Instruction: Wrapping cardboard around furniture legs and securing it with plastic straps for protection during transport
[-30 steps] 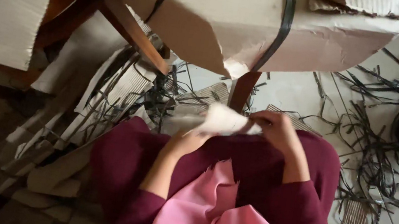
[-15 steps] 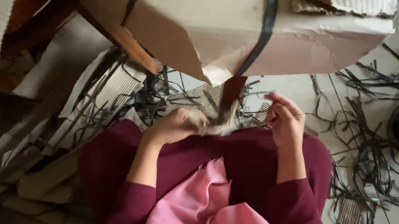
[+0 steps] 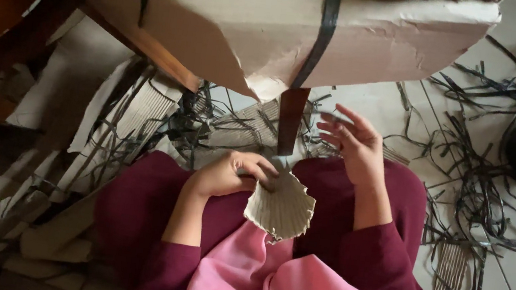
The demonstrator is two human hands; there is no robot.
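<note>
Left hand (image 3: 227, 174): pinching the card scrap's (image 3: 281, 208) top edge.
Card scrap: over the lap, above pink cloth (image 3: 267, 279).
Right hand (image 3: 354, 144): open, fingers spread, apparently empty.
Ahead: strapped box (image 3: 287, 22).

Head view | my left hand (image 3: 231, 175) grips a torn scrap of corrugated cardboard (image 3: 281, 208) on my lap, above pink cloth (image 3: 253, 284) | my right hand (image 3: 352, 144) hovers open-fingered, apart from it | strapped cardboard package (image 3: 274, 21) above | black straps (image 3: 468, 159) litter the floor
</note>
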